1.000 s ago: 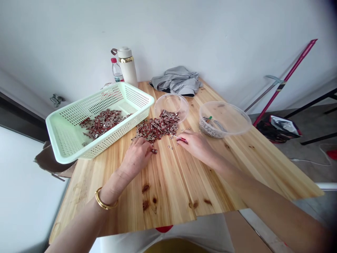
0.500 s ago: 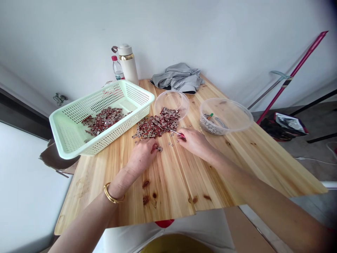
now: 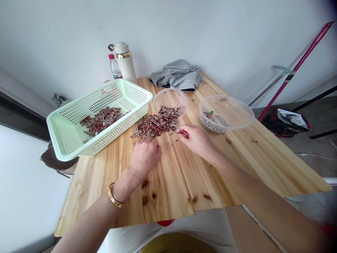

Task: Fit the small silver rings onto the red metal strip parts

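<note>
My left hand (image 3: 146, 151) is closed, knuckles up, at the near edge of a pile of small reddish-brown and silver metal pieces (image 3: 155, 125). What its fingers hold, if anything, is hidden. In my right hand (image 3: 196, 140) is a red-handled screwdriver (image 3: 183, 133), its thin metal shaft pointing left toward the pile's right end. Several tiny nut-like parts (image 3: 170, 143) lie on the wood between my hands. Behind the pile, a clear round lid or shallow tub (image 3: 181, 96) lies partly under the pieces.
A pale green basket (image 3: 98, 149) with more metal pieces stands at left. At right, a clear tub (image 3: 231, 100) holds small metal parts and a green-tipped item. A white flask (image 3: 126, 66), a plastic bottle (image 3: 114, 67) and grey cloth (image 3: 176, 73) sit at the back of the wooden table (image 3: 226, 175).
My left hand has turned knuckles up, and the small metal piece seen at its fingertips is out of sight. The screwdriver's handle shows more in my right hand. The view has shifted slightly.
</note>
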### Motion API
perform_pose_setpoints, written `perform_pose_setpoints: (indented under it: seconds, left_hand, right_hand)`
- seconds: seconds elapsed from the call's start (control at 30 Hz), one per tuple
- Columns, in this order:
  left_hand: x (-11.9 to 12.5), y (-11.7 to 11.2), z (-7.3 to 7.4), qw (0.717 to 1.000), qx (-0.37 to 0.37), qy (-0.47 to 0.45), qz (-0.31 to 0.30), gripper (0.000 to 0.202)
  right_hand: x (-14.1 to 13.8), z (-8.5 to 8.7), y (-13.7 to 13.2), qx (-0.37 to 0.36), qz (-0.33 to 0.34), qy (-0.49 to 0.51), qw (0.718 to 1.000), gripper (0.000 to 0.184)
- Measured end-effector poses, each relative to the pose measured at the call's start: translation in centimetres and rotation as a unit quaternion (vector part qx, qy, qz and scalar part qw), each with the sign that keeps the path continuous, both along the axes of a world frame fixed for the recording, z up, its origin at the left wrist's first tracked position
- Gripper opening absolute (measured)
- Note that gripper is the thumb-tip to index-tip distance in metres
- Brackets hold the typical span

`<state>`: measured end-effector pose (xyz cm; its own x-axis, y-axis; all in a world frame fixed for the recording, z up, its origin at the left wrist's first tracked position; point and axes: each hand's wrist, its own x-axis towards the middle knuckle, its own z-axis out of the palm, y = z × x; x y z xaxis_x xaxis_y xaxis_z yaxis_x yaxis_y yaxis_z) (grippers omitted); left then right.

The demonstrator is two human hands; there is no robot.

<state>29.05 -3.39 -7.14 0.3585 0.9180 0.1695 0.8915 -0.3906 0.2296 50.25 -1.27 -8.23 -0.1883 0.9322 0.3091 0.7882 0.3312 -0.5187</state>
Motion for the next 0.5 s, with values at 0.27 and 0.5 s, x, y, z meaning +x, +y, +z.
perform_pose_setpoints:
  seconds: [0.27,0.5]
  left_hand:
    - [-0.9,-0.1,-0.6,0.829,-0.294,-0.470,0.075,0.013]
    - [-0.5,-0.5,-0.1,0.757,-0.338,-0.552,0.084,0.014]
  right_hand:
    - [-3.1,1.4,-2.8,-0.115,0.062,0.153,0.980,0.009]
    - [-4.6,1.4,-3.2,-0.045,0.086,0.154,0.983,0.009]
